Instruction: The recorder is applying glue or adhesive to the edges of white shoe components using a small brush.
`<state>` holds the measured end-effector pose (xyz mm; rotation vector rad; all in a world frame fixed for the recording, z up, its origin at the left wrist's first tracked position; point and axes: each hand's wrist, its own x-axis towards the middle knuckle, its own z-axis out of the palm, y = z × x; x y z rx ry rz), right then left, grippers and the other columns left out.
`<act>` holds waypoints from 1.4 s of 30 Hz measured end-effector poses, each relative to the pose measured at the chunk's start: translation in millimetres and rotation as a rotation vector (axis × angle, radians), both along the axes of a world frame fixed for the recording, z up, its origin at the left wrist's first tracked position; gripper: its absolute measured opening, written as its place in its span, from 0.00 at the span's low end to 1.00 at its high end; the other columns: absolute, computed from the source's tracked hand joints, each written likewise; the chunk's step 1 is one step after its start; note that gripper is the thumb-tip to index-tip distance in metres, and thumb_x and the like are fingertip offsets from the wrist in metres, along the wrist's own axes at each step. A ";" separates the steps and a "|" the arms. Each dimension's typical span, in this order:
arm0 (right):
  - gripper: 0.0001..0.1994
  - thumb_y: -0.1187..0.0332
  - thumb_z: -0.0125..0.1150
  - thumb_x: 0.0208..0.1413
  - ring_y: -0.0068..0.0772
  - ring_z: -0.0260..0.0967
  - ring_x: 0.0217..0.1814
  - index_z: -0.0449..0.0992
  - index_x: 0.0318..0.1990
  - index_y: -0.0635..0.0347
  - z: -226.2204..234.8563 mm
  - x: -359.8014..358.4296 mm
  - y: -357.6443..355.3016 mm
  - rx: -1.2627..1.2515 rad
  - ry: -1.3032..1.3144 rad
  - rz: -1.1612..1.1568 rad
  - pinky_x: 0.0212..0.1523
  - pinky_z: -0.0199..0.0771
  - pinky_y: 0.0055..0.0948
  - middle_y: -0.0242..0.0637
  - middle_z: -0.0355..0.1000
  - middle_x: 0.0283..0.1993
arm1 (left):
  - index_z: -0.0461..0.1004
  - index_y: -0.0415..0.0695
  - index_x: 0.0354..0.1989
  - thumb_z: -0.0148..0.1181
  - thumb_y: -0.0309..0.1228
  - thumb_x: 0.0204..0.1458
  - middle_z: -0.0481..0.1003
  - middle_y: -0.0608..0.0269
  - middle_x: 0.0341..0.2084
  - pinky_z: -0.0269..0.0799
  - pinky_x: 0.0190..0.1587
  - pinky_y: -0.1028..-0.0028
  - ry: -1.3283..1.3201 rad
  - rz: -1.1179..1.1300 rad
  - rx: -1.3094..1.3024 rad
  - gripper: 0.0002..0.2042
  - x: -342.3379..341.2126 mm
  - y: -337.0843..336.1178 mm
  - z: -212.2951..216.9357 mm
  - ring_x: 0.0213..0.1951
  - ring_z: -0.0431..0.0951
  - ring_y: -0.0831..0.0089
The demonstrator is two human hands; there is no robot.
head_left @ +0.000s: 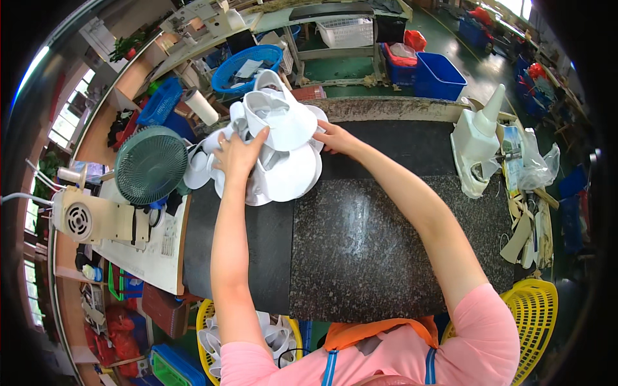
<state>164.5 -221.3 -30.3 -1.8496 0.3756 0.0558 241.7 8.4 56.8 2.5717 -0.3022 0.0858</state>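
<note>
Under left fingers (222, 153), against right fingers (329, 136), lie white pieces (290, 132).

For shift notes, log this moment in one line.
left hand: spread on white pieces; right hand: at their right edge; pieces: piled on dark tabletop

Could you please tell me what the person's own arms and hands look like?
Both arms are bare below short pink sleeves. The left hand and right hand are ungloved, and no watch or bracelet shows at either wrist.
</note>
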 end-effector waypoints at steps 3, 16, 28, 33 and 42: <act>0.29 0.54 0.60 0.50 0.35 0.71 0.36 0.64 0.61 0.46 -8.9 -18.2 -33.2 -0.538 -0.162 0.027 0.41 0.71 0.32 0.44 0.74 0.35 | 0.72 0.37 0.50 0.53 0.70 0.34 0.54 0.45 0.62 0.36 0.60 0.36 -0.309 0.055 0.331 0.47 10.4 -9.4 11.2 0.61 0.51 0.36; 0.14 0.62 0.57 0.54 0.34 0.72 0.42 0.76 0.44 0.61 84.7 -458.9 -107.7 -0.883 -0.147 -0.434 0.44 0.70 0.28 0.40 0.75 0.40 | 0.79 0.39 0.32 0.52 0.45 0.49 0.78 0.49 0.32 0.71 0.39 0.58 -0.565 0.015 0.238 0.20 123.5 65.7 7.8 0.35 0.78 0.54; 0.31 0.42 0.52 0.52 0.38 0.68 0.52 0.69 0.56 0.56 -82.0 -922.0 0.9 -0.149 1.129 -1.002 0.48 0.70 0.36 0.42 0.68 0.55 | 0.77 0.41 0.42 0.53 0.51 0.51 0.78 0.58 0.38 0.72 0.41 0.66 -0.462 -0.156 0.019 0.23 184.9 10.1 33.0 0.37 0.78 0.61; 0.47 0.37 0.57 0.44 0.47 0.60 0.61 0.56 0.62 0.68 -168.7 -937.4 27.6 0.114 1.014 -0.977 0.57 0.63 0.41 0.50 0.56 0.64 | 0.74 0.34 0.45 0.52 0.43 0.55 0.77 0.54 0.38 0.73 0.41 0.72 -0.753 -0.114 0.075 0.22 84.3 -58.5 101.7 0.40 0.77 0.62; 0.25 0.76 0.48 0.52 0.51 0.69 0.42 0.58 0.60 0.56 -168.4 -908.9 24.7 -0.289 0.694 -1.333 0.40 0.70 0.43 0.56 0.68 0.45 | 0.69 0.40 0.52 0.53 0.21 0.53 0.68 0.56 0.54 0.58 0.59 0.68 -0.472 -1.537 -0.005 0.16 -365.2 -212.2 51.7 0.56 0.66 0.65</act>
